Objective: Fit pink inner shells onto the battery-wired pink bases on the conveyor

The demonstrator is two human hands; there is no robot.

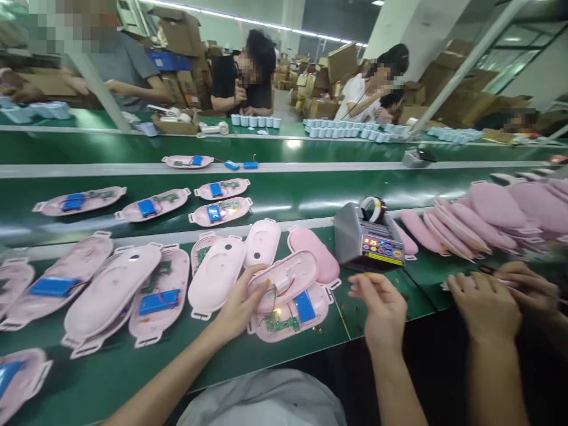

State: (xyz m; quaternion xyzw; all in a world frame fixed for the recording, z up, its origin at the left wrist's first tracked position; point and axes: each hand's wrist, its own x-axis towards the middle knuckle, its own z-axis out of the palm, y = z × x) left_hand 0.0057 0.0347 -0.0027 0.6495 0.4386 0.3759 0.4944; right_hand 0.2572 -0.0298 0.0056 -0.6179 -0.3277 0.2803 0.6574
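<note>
Over the green bench [89,381], my left hand [242,299] pinches a pink cover [299,271] by one end, overlapping a pink shell [323,302] with a blue pack [305,306]. My right hand [384,302] curls nearby, fingertips close; I cannot tell whether they grip anything. Beyond sit a grey dispenser [348,236], then pale-blue parts [256,122].

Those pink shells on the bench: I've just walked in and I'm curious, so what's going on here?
The person's left hand holds a pink cover over an open pink shell with a blue block and a green circuit board. The right hand is raised near a grey machine; whether it pinches anything is unclear. At right, another person's hands are close together.
</note>
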